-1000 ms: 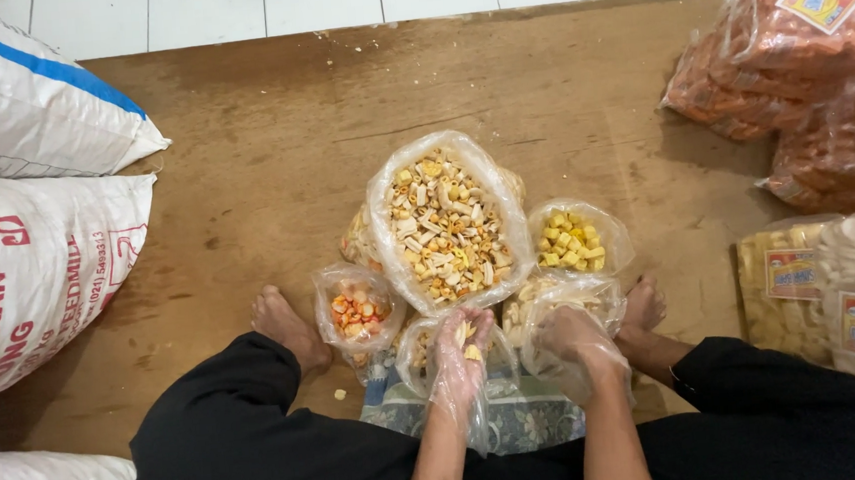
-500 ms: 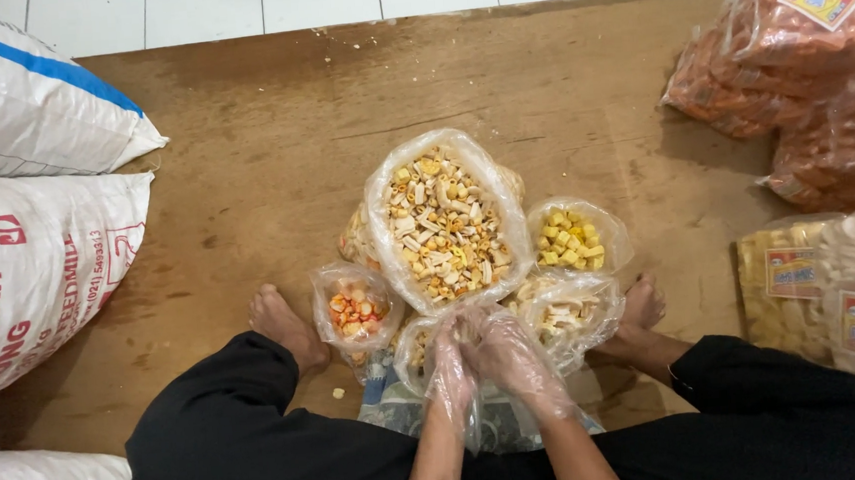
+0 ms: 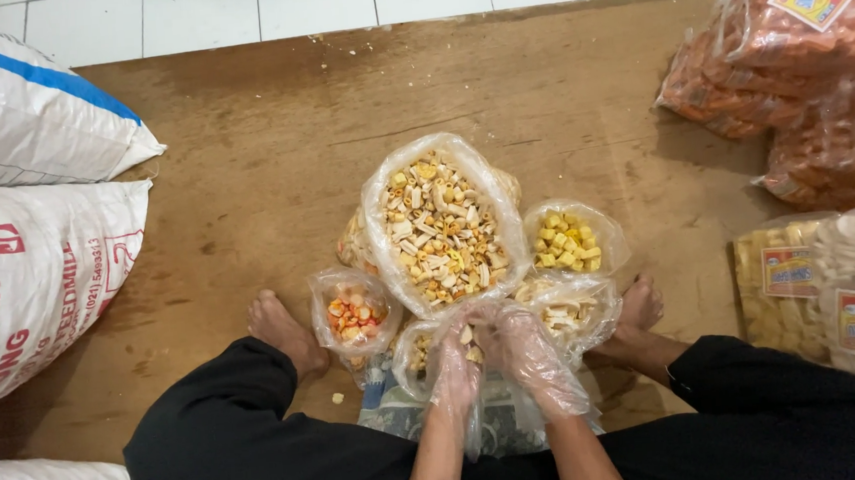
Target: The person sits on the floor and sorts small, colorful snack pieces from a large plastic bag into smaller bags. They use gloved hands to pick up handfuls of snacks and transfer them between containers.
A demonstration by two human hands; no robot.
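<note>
Clear plastic gloves cover both hands. Left hand (image 3: pixel 454 371) and right hand (image 3: pixel 528 355) are together, fingertips meeting over a small open bag (image 3: pixel 417 348) of pale snack pieces at the near edge of the brown wooden floor (image 3: pixel 272 161), between the person's bare feet. Whether the fingers pinch anything — cannot tell.

Large open bag of mixed crackers (image 3: pixel 443 224) sits just beyond the hands. Beside it: yellow-cube bag (image 3: pixel 568 242) on the right, orange-piece bag (image 3: pixel 352 312) on the left, pale-stick bag (image 3: pixel 568 310) touching the right hand.

White sacks (image 3: pixel 28 258) line the left edge — packed orange cracker bags (image 3: pixel 797 74) fill the far right corner.
</note>
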